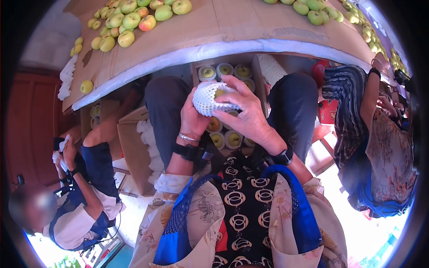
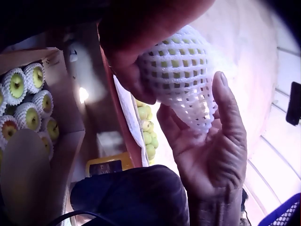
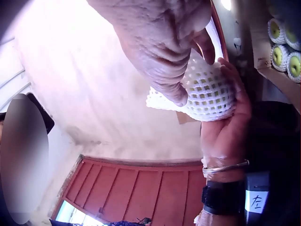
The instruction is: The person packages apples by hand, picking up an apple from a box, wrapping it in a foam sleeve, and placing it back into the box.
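A green apple [image 1: 219,93] sits inside a white foam net [image 1: 205,101], held up over a carton between both hands. My left hand [image 1: 193,117] grips the netted apple from the left, with its fingers curled round the foam. From the other side my right hand [image 1: 248,109] reaches over it, thumb and fingers spread about the net's open end and pinching its edge. In the left wrist view the net's loose end [image 2: 200,113] tapers toward the right palm. In the right wrist view the left hand [image 3: 230,125] cradles the net's rounded side.
Below the hands stands a carton [image 1: 195,67] of foam-netted apples [image 1: 225,69]. Loose apples [image 1: 132,20] lie on the cardboard-covered table [image 1: 223,27] ahead. White foam nets [image 1: 149,143] hang by another carton [image 1: 134,152] at left. People sit on the left [image 1: 85,201] and right [image 1: 380,147].
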`<move>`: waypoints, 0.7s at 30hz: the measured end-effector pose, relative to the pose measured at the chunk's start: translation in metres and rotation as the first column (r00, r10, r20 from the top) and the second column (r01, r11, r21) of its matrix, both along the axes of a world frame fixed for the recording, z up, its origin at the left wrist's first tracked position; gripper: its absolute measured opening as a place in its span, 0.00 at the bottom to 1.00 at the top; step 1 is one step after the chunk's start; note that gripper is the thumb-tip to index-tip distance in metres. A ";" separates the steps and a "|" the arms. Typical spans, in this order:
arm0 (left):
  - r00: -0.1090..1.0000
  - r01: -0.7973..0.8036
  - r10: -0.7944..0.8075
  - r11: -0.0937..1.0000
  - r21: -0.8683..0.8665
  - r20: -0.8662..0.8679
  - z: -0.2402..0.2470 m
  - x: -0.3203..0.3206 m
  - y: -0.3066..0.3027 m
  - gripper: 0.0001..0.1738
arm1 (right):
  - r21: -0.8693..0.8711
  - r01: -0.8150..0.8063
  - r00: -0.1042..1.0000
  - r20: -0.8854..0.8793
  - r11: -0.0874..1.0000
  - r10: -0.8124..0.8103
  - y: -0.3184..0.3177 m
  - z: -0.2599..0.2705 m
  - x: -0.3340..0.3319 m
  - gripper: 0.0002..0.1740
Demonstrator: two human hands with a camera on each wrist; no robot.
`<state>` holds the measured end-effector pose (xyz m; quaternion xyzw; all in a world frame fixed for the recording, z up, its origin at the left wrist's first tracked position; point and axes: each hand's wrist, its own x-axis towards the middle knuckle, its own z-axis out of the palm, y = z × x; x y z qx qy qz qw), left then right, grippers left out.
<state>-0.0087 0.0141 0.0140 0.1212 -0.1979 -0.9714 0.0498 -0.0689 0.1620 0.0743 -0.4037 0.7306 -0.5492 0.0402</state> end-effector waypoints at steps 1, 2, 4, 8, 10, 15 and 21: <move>1.000 0.009 -0.009 1.000 -0.022 0.023 0.003 0.000 0.001 0.23 | 0.010 0.024 1.000 -0.016 1.000 -0.024 0.000 0.003 0.001 0.13; 0.999 0.018 -0.016 0.999 -0.046 0.046 0.005 0.000 0.002 0.23 | 0.019 0.046 0.998 -0.032 0.999 -0.046 -0.002 0.009 0.002 0.12; 0.999 0.016 -0.015 1.000 -0.013 0.033 0.001 0.000 0.003 0.22 | -0.036 0.033 0.999 0.042 0.999 -0.032 -0.002 0.009 0.001 0.11; 0.999 0.023 -0.022 0.998 -0.051 0.028 0.004 -0.001 0.004 0.22 | -0.248 -0.031 0.955 0.277 0.968 0.102 0.005 0.004 -0.014 0.10; 0.999 0.017 -0.015 0.997 -0.071 0.028 0.004 0.000 0.005 0.22 | -0.282 -0.017 0.919 0.374 0.959 0.127 0.005 0.013 -0.019 0.10; 0.998 0.049 -0.045 0.996 -0.078 0.054 -0.005 0.002 0.002 0.23 | -0.219 0.011 0.852 0.513 0.976 0.105 0.000 0.009 -0.029 0.11; 0.993 0.101 -0.102 0.995 -0.024 -0.059 0.012 0.001 0.008 0.28 | -0.104 -0.242 0.723 0.644 0.965 0.251 0.000 -0.025 -0.038 0.10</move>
